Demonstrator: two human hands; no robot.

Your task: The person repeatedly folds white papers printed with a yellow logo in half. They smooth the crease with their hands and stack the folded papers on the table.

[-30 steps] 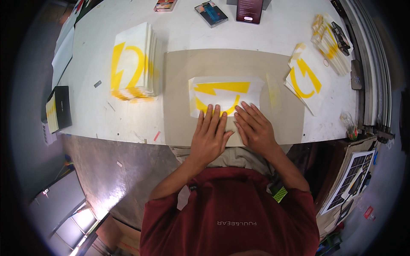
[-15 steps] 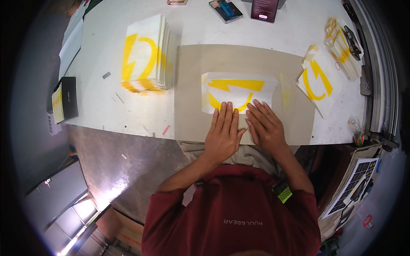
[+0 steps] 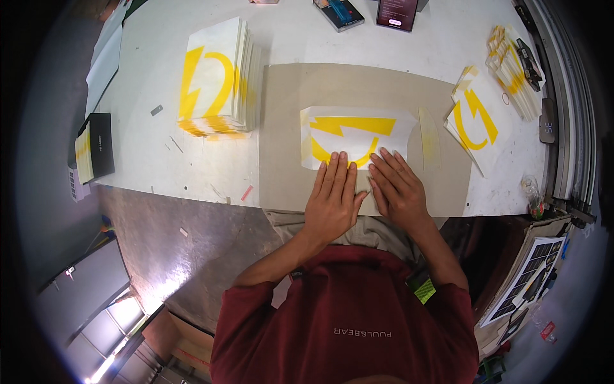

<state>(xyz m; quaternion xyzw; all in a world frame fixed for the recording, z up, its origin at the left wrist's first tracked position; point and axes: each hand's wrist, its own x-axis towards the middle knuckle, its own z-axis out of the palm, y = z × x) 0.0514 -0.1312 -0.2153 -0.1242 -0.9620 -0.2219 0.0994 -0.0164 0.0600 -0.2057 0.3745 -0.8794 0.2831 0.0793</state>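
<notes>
A white paper piece with yellow shapes (image 3: 345, 136) lies on a grey-beige board (image 3: 288, 198) in front of me; it looks like a folded bag or envelope. Flat on its near edge rest the fingertips of my left hand (image 3: 334, 195), fingers stretched out and side by side. My right hand (image 3: 398, 192) presses the same edge a little further right, its fingers extended too. Neither hand grips anything. What lies under the palms is hidden.
A tall stack of matching yellow-and-white paper pieces (image 3: 213, 77) stands left of the board. More lie at the right (image 3: 472, 121), with a bundle (image 3: 511, 73) beyond. At the back are a phone (image 3: 396, 14) and a small dark package (image 3: 339, 14). A black box (image 3: 101, 147) sits far left.
Both hands stay on the paper's near edge in almost the same pose. The whole view has shifted very slightly; nothing was picked up or let go.
</notes>
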